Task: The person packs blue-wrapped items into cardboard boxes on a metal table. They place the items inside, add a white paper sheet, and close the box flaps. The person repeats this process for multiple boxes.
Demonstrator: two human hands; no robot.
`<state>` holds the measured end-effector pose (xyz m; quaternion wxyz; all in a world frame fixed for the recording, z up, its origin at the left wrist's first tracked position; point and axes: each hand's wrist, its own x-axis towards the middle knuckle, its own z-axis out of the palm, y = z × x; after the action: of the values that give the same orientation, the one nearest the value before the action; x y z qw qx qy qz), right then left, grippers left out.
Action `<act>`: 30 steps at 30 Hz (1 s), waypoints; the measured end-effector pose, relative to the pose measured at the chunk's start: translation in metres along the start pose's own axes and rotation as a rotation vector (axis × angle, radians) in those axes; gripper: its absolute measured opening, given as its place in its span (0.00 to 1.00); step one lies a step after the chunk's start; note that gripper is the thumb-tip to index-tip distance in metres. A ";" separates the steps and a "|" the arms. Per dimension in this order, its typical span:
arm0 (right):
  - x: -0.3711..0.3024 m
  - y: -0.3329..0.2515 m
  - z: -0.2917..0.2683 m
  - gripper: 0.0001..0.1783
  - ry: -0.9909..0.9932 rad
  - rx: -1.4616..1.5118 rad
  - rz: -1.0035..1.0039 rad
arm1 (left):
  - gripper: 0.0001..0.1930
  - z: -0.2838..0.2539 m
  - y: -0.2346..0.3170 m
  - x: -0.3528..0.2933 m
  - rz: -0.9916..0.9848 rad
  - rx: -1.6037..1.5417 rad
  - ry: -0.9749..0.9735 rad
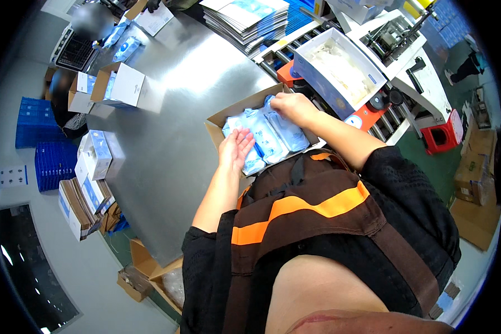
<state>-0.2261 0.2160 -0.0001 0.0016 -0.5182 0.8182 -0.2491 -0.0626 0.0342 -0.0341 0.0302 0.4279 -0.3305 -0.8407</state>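
Note:
An open cardboard box point(217, 136) stands at the table's near right edge, close to my body. Several soft light-blue plastic packs point(267, 136) lie side by side in it, looking like packs of wipes. My left hand point(236, 149) rests over the box's left side, palm turned inward and fingers stretched out, next to the leftmost pack. At the far right corner, my right hand point(296, 108) has its fingers curled down on the end of the right-hand pack point(286, 131). Its fingertips are partly hidden.
The metal table point(172, 133) spreads left. Beyond the box stand a roller conveyor point(284, 53), a large white-blue carton point(339, 72) and a machine point(398, 39). Flat cartons point(245, 22) are stacked at the back. Small boxes point(125, 86) and other people are at the far left.

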 end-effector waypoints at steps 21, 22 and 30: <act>0.007 0.028 0.077 0.11 -0.447 1.442 0.719 | 0.59 -0.023 0.015 -0.078 0.866 1.361 0.377; 0.009 0.027 0.084 0.11 -0.489 1.375 0.727 | 0.59 -0.027 0.013 -0.075 0.668 1.258 0.235; 0.027 0.052 0.069 0.10 -0.786 1.546 0.846 | 0.52 0.021 -0.001 -0.051 0.490 1.730 -0.187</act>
<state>-0.2647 0.1831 -0.0748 0.7058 -0.0828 0.4883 -0.5066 -0.0457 0.0637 0.0096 -0.1508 0.1488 -0.9301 -0.3000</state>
